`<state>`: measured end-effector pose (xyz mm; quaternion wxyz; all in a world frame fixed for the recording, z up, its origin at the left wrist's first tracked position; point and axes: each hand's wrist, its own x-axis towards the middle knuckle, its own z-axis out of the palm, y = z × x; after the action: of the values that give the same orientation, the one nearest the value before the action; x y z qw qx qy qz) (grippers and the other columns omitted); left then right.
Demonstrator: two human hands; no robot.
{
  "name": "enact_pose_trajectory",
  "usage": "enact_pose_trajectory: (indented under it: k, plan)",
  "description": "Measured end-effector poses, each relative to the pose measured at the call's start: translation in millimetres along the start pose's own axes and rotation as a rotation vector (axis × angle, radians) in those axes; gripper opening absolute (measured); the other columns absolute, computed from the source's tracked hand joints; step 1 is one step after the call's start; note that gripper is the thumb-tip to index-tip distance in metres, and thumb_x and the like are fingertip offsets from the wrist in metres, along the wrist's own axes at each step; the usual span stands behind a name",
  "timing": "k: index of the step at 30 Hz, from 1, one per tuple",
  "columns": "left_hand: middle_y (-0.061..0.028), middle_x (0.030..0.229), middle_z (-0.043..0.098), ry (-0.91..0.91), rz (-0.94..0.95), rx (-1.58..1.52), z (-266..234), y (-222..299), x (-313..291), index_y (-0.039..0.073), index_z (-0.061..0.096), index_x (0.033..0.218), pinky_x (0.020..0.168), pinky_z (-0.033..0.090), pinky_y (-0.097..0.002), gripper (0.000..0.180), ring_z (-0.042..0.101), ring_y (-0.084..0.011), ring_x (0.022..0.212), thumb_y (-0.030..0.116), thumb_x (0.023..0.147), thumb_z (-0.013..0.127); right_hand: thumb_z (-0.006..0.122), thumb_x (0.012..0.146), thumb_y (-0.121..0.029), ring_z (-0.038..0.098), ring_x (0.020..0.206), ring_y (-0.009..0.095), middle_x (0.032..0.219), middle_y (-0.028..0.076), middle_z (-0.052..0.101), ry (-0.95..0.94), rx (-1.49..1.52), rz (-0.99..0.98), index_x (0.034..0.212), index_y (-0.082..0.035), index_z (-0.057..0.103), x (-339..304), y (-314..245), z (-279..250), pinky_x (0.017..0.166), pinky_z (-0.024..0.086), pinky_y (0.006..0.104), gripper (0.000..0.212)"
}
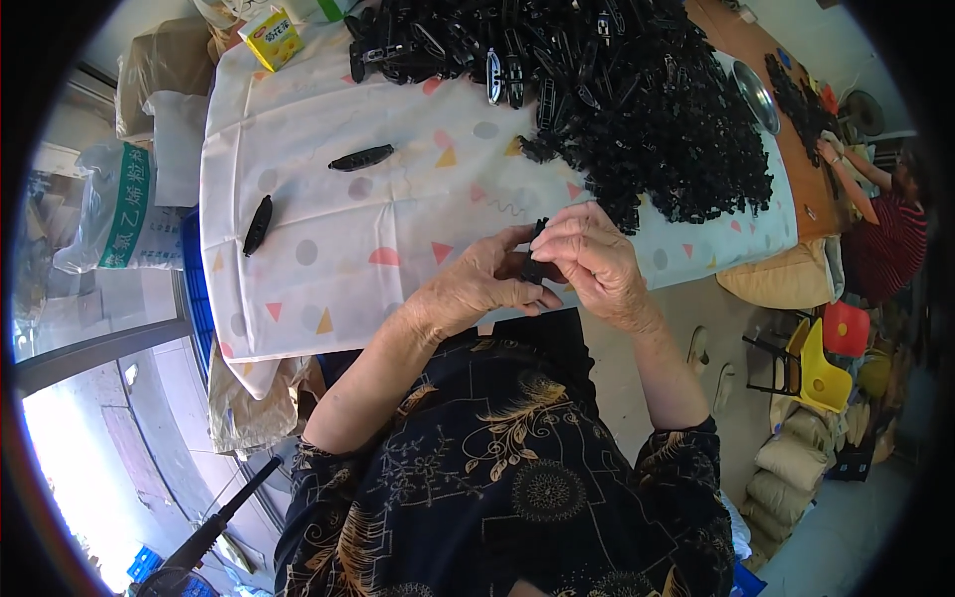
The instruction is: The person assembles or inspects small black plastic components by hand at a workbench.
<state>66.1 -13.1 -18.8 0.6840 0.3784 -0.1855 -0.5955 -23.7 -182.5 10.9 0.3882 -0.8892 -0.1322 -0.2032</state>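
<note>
Here we hold one slim black part [534, 269], likely light and stiff, best held edgewise, left grip [487, 277] and right grip [594, 261] pinched onto it.

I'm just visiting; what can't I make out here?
All in the head view:
Held black part: mostly hidden by the left hand and right hand.
Heap of black parts: far side cut off by the upper edge.
Small black pieces: too tiny and jumbled to count.
Co-worker's hands: too small to show what they hold.
</note>
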Motion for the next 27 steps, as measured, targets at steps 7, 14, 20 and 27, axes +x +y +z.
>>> enact_pose_trajectory:
  k: [7,14,20,27]
  plan:
    - [-0.0208,0.117,0.055,-0.192,-0.035,-0.197,-9,-6,-2,-0.008,0.026,0.138,0.078,0.056,-0.0278,0.066,0.066,-0.0253,0.096,0.009,0.086,0.064,0.068,0.075,0.003,0.058,0.087,0.02,0.09,0.0,0.067,-0.034,0.073,0.03,0.086,-0.009,0.067,-4,5,-2,0.075,0.05,0.0306,0.016]
    - [-0.0193,0.114,0.057,-0.156,-0.079,-0.185,-8,-9,4,-0.007,0.024,0.14,0.077,0.056,-0.0273,0.06,0.065,-0.0254,0.097,0.015,0.093,0.056,0.07,0.072,0.001,0.059,0.089,0.024,0.093,0.002,0.069,-0.043,0.017,0.025,0.086,-0.007,0.065,-9,14,-1,0.077,0.049,0.0332,0.017]
    - [-0.0173,0.112,0.057,0.029,-0.064,-0.074,-10,-13,10,-0.004,0.021,0.142,0.08,0.055,-0.0311,0.059,0.063,-0.0239,0.097,0.011,0.094,0.052,0.067,0.082,-0.006,0.058,0.098,0.024,0.111,0.007,0.063,0.092,0.067,0.204,0.104,-0.004,0.061,-16,21,14,0.085,0.048,0.0337,0.023]
    - [-0.0153,0.12,0.05,0.143,0.186,0.23,-13,-13,15,0.008,0.012,0.148,0.087,0.052,-0.0348,0.07,0.056,-0.0222,0.105,-0.005,0.091,0.05,0.061,0.092,-0.011,0.057,0.098,0.012,0.113,0.006,0.058,0.178,1.125,0.862,0.125,-0.001,0.046,-7,14,38,0.08,0.05,0.0248,0.038]
